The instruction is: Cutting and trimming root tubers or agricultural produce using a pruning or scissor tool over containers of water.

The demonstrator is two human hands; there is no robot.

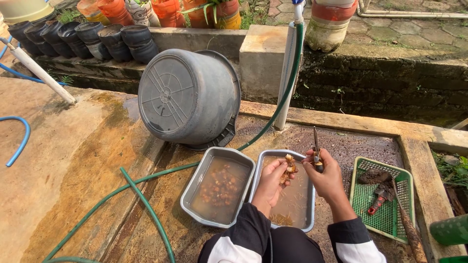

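Note:
My left hand (271, 181) holds a small knobbly brown root piece (289, 169) over the right metal tray (257, 171), which holds murky water and a few scraps. My right hand (325, 176) grips a small knife (316, 147), its blade pointing up, just right of the root piece. The left metal tray (196, 180) beside it is filled with brown water and several small root pieces.
A grey tub (187, 97) lies on its side behind the trays. A green hose (146, 204) snakes over the wet concrete. A green plastic basket (408, 187) with tools sits at right. Black pots (87, 36) line the back ledge, near a white pipe (286, 73).

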